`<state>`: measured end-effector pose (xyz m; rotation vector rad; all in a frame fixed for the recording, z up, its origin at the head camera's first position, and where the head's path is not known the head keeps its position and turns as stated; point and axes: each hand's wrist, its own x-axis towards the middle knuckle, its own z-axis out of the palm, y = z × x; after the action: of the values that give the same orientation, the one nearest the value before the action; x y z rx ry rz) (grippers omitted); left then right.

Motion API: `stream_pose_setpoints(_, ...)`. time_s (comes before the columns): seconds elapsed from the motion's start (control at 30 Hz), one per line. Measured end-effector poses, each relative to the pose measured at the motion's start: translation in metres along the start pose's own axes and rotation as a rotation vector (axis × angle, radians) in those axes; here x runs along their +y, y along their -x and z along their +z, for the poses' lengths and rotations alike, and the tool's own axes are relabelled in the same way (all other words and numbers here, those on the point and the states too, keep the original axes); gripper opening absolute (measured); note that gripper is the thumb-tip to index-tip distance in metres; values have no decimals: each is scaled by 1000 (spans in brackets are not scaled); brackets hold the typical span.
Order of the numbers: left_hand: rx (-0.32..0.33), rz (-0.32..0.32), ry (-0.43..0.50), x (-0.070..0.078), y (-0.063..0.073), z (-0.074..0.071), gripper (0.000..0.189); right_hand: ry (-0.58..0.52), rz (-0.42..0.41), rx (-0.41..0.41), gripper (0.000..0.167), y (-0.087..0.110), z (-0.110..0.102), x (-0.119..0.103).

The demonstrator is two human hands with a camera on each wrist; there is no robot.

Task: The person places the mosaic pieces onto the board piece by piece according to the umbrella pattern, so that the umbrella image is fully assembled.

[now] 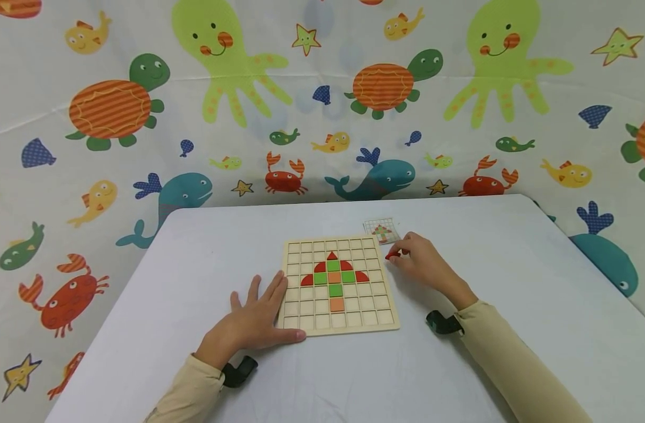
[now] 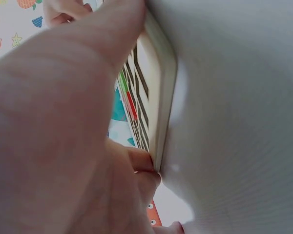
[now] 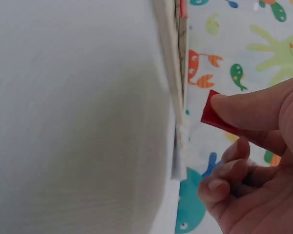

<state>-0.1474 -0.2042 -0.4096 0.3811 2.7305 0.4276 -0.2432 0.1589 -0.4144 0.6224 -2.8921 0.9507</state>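
On the table lies a light wooden grid board point(image 1: 372, 319) with coloured pieces set in its squares. A red triangle point(image 1: 332, 256) tops the figure. Below it are several red curved pieces point(image 1: 362, 277), several green squares point(image 1: 335, 290) and two orange squares point(image 1: 336, 304). My left hand point(image 1: 251, 325) rests at the board's lower left, fingers spread along the left edge and thumb on the near edge. Just off the board's right side, my right hand point(image 1: 425, 264) pinches a small red piece point(image 3: 212, 114) between thumb and index finger; the fingers partly hide its shape.
A small printed card point(image 1: 374, 224) showing a similar grid figure lies behind the board's far right corner. White cloth covers the table point(image 1: 486, 247). Behind it hangs a curtain point(image 1: 322, 147) printed with sea animals. Dark wrist straps point(image 1: 443, 323) stick out under both sleeves.
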Motion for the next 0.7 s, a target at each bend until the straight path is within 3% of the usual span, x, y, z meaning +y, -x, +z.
stream_pose_setpoints(0.27,0,-1,2,0,0,0,123,-204,30,-28,19,2,-2,-17)
stream_pose_setpoints(0.47,-1,-5,0,1,1,-1,123,-333,3,-117,13,5,-2,-34)
stream_pose_setpoints(0.7,-8,-16,-6,1,0,-1,124,-269,-125,-77,10,11,2,-49)
